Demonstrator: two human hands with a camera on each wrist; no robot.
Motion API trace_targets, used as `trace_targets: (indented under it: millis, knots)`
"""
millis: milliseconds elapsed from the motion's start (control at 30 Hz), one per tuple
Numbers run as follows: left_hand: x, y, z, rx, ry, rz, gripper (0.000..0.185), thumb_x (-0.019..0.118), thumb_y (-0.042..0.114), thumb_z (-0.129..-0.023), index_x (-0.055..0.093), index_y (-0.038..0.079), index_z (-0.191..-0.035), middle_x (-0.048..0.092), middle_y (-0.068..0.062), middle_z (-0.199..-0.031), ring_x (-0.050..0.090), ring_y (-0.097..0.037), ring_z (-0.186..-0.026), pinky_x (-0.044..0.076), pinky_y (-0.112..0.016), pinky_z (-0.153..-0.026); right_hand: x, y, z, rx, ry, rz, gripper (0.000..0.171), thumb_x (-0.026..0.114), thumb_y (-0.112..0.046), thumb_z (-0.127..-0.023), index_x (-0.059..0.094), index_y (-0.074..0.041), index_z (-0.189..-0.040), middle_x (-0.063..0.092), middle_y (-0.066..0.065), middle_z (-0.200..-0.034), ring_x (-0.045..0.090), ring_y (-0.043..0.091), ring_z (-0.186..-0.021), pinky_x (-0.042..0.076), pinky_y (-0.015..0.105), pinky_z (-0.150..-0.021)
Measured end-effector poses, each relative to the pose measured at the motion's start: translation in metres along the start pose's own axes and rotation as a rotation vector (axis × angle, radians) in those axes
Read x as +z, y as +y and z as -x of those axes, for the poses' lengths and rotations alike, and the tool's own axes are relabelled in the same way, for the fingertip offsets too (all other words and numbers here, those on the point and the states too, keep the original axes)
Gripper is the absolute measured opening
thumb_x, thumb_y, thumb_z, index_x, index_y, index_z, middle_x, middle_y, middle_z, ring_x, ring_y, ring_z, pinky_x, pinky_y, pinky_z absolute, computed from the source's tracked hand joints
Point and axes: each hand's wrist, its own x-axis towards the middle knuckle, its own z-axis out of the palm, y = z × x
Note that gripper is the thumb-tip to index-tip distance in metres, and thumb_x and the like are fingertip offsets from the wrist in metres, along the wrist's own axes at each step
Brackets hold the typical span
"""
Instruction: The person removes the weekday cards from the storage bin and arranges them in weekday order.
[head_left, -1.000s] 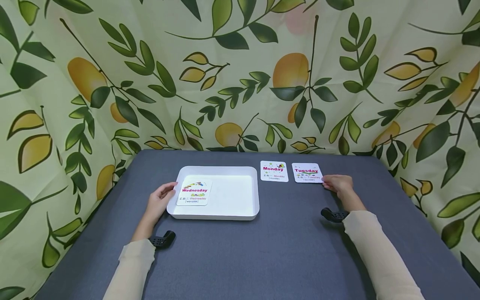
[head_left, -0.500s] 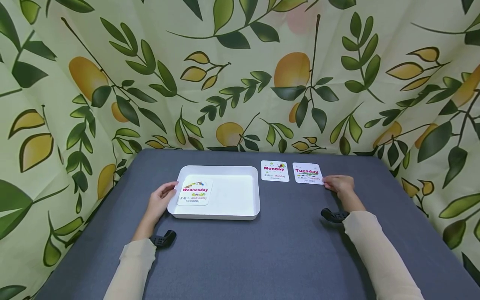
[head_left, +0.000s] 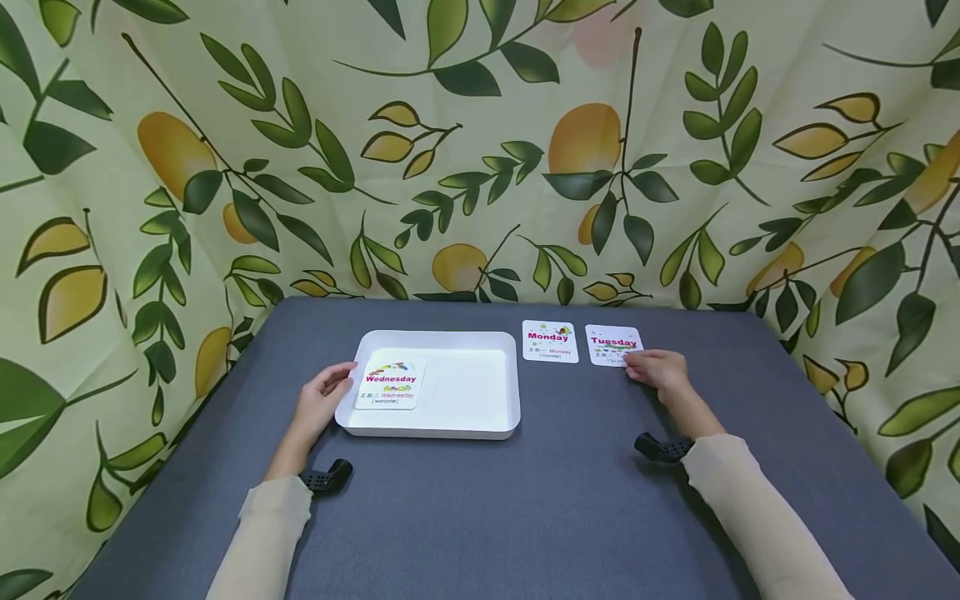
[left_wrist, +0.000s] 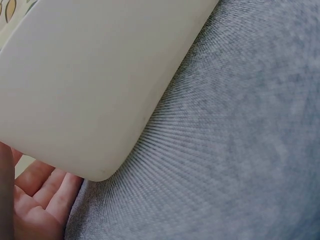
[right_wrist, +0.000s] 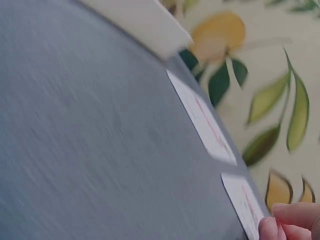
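At the left side of a white tray [head_left: 468, 387], my left hand [head_left: 318, 404] rests its fingers against the rim. In the left wrist view, the loosely bent fingers [left_wrist: 47, 187] are partly hidden behind the tray's corner. A Wednesday card [head_left: 389, 385] lies in the left part of the tray. Beyond the tray's right side, a Monday card [head_left: 550, 342] and a Tuesday card [head_left: 611, 337] lie side by side. My right hand [head_left: 663, 372] is over the Tuesday card's lower right corner, fingers loosely bent and fingertips close together. The card stays flat; whether the fingertips touch it is unclear.
A blue-grey cloth [head_left: 487, 517] covers the table, whose back edge runs just behind the cards. Behind it hangs a leaf-patterned curtain [head_left: 480, 200]. Each wrist wears a black camera device [head_left: 327, 477].
My right hand has shifted left from the Tuesday card's right edge and now covers its lower right corner. That card shows no clear movement. My left hand and the tray stay in place.
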Motion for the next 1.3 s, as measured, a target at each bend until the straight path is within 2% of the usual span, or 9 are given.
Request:
trace_targets:
  millis: [100,167,300,367,533,800,1033,1300]
  knots:
    - [-0.001,0.0,0.0,0.002,-0.005,-0.005,0.037,0.054,0.016,-0.098,0.056,0.003,-0.132,0.056,-0.02,-0.137,0.047,0.022,-0.094,0.036,0.002,-0.083,0.014,-0.001,0.01,-0.035,-0.089,0.007,0.008,0.063,-0.002,-0.09,0.063,-0.007,-0.083,0.065,-0.01,-0.059,0.063,-0.001,-0.054,0.054,0.016,-0.057]
    - [0.0,0.001,0.001,0.002,-0.009,-0.011,0.037,0.054,0.016,-0.098,0.056,0.003,-0.132,0.056,-0.019,-0.137,0.047,0.022,-0.094,0.036,0.001,-0.083,0.025,-0.001,0.018,-0.046,-0.151,0.024,0.003,0.063,-0.003,-0.09,0.064,-0.002,-0.091,0.067,-0.01,-0.062,0.063,0.0,-0.056,0.054,0.016,-0.058]
    - [0.0,-0.001,0.001,0.011,-0.015,-0.019,0.036,0.055,0.016,-0.097,0.057,0.004,-0.131,0.057,-0.018,-0.136,0.048,0.02,-0.096,0.037,0.001,-0.084,0.044,0.0,0.033,-0.079,-0.253,0.088,0.026,0.061,-0.005,-0.092,0.06,0.012,-0.112,0.069,-0.009,-0.07,0.063,0.0,-0.06,0.054,0.017,-0.061]
    - [-0.001,-0.001,0.001,0.021,-0.017,-0.022,0.036,0.056,0.017,-0.097,0.057,0.004,-0.13,0.057,-0.018,-0.135,0.049,0.019,-0.096,0.038,0.0,-0.084,0.052,0.0,0.04,-0.108,-0.293,0.121,0.033,0.062,-0.006,-0.092,0.057,0.016,-0.117,0.07,-0.008,-0.073,0.063,0.0,-0.062,0.055,0.017,-0.062]
    - [-0.001,-0.001,0.001,0.034,-0.017,-0.028,0.037,0.057,0.017,-0.097,0.058,0.002,-0.13,0.057,-0.021,-0.134,0.049,0.02,-0.095,0.039,0.0,-0.083,0.066,0.001,0.054,-0.144,-0.347,0.161,0.033,0.064,-0.008,-0.091,0.06,0.015,-0.114,0.07,-0.006,-0.075,0.064,0.001,-0.065,0.055,0.018,-0.065]
    - [-0.002,0.0,0.0,0.026,-0.02,-0.022,0.038,0.057,0.02,-0.097,0.057,0.002,-0.131,0.057,-0.021,-0.135,0.049,0.018,-0.096,0.038,0.001,-0.083,0.096,-0.001,0.074,-0.139,-0.459,0.111,0.041,0.061,-0.007,-0.092,0.052,0.021,-0.122,0.073,-0.002,-0.082,0.068,0.003,-0.07,0.056,0.019,-0.069]
    - [0.0,0.0,0.0,0.014,-0.025,-0.025,0.038,0.057,0.021,-0.097,0.057,0.004,-0.131,0.057,-0.018,-0.136,0.049,0.018,-0.095,0.038,0.001,-0.083,0.126,-0.004,0.089,-0.164,-0.55,0.112,0.039,0.061,-0.006,-0.092,0.053,0.02,-0.12,0.075,0.009,-0.09,0.069,0.004,-0.072,0.057,0.021,-0.069]
    - [-0.001,-0.002,0.001,0.025,-0.017,-0.022,0.038,0.056,0.019,-0.097,0.057,0.002,-0.131,0.057,-0.021,-0.134,0.049,0.019,-0.095,0.037,0.001,-0.083,0.16,-0.004,0.1,-0.187,-0.568,0.136,0.031,0.064,-0.008,-0.09,0.062,0.013,-0.113,0.074,0.018,-0.101,0.072,0.011,-0.081,0.059,0.032,-0.079]
